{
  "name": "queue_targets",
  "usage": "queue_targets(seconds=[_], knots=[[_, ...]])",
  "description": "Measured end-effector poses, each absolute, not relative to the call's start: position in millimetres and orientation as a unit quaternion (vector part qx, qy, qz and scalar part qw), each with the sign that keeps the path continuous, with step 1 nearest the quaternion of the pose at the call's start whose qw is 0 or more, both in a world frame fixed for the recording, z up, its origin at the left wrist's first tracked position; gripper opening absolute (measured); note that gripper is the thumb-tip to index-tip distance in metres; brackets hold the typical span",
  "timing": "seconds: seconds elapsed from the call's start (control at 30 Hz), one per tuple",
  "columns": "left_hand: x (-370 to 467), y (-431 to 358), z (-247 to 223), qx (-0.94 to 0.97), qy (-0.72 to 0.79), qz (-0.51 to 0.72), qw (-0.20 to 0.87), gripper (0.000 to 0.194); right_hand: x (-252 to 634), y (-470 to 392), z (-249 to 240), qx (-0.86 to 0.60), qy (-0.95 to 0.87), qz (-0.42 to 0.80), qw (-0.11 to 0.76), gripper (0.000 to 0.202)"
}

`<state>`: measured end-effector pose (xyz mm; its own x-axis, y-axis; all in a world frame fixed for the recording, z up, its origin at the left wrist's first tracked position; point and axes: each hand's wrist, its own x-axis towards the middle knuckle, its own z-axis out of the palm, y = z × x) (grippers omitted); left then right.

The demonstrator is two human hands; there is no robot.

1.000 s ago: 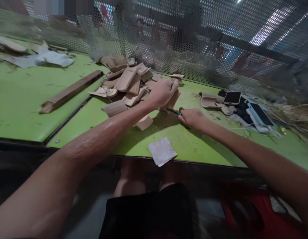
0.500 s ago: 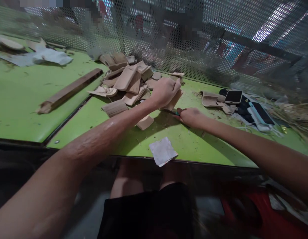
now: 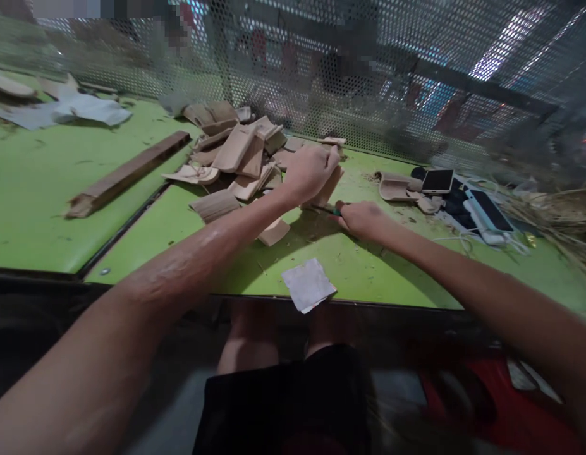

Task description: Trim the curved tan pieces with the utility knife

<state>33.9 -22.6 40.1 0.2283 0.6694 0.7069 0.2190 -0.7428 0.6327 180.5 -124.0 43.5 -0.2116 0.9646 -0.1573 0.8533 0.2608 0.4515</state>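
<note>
My left hand is closed on a tan, slightly curved wood piece, tilted upright over the green table. In my right hand is a knife with a green handle. Its thin blade points left and lies against the bottom of the wood piece; whether it is cutting in cannot be made out. Just left of my left hand is a heap of similar curved wood pieces, and one loose piece lies below my left wrist.
A folded paper square lies at the front edge of the green table. Left is a long wooden strip. Two phones with white cables and dry stalks are at right. Behind stands a perforated metal screen.
The view has shifted slightly, so everything sits a little further left. Both hands keep the same grip, and the knife stays at the bottom of the wood piece.
</note>
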Motion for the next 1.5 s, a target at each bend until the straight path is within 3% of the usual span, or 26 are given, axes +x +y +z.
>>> queue_targets(seconds=[0.33,0.7,1.07,1.5], knots=[[27.4,-24.3,40.8,0.775,0.267,0.522,0.237,0.045,189.3,-114.7,40.8,0.596,0.770,0.104,0.202,0.050],[25.8,-34.3,41.9,0.788,0.272,0.515,0.200,0.046,187.8,-119.5,39.9,0.601,0.760,0.128,0.212,0.052],[30.0,-38.8,38.8,0.779,0.372,0.505,0.012,0.053,185.3,-123.4,41.3,0.632,0.744,0.133,0.169,0.050],[28.2,-25.9,37.9,0.792,0.350,0.499,0.046,0.058,195.0,-109.6,39.6,0.600,0.771,0.106,0.184,0.047]])
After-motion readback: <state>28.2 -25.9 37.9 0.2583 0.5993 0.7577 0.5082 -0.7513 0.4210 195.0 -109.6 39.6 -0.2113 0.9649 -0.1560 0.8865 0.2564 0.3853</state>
